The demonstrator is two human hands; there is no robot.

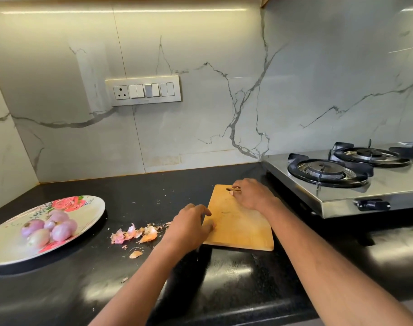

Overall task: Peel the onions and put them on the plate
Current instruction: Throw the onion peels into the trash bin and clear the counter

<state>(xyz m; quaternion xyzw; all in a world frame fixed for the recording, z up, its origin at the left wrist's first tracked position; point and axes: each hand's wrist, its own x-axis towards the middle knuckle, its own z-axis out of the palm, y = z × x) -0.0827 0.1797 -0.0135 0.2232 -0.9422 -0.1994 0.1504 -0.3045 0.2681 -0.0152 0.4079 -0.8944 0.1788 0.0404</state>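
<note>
The peeled onions (49, 228) lie together in a small heap on the flowered plate (92, 208), at the left of the black worktop (224, 278). I think they are put there to keep them apart from the dry skins (136, 235), which are scattered on the worktop between the plate and the wooden chopping board (238, 227).

The left hand (189, 228) rests at the left edge of the board, with the fingers (206, 209) loosely spread and the tips touching the wood. It seems to hold nothing, perhaps only steadying the board. The right hand (252, 194) is at the far end of the board, near its hanging slot. Its fingers are curled, and something small and pale shows under them, maybe a piece of onion or skin. I cannot tell if the fingers pinch it or only cover it.

No unpeeled onion is visible on the board, so the task looks nearly finished. A dark thin thing shows under the left wrist, but it is too blurred to name. The steel gas stove (342, 184) stands at the right, cut off by the edge.
</note>
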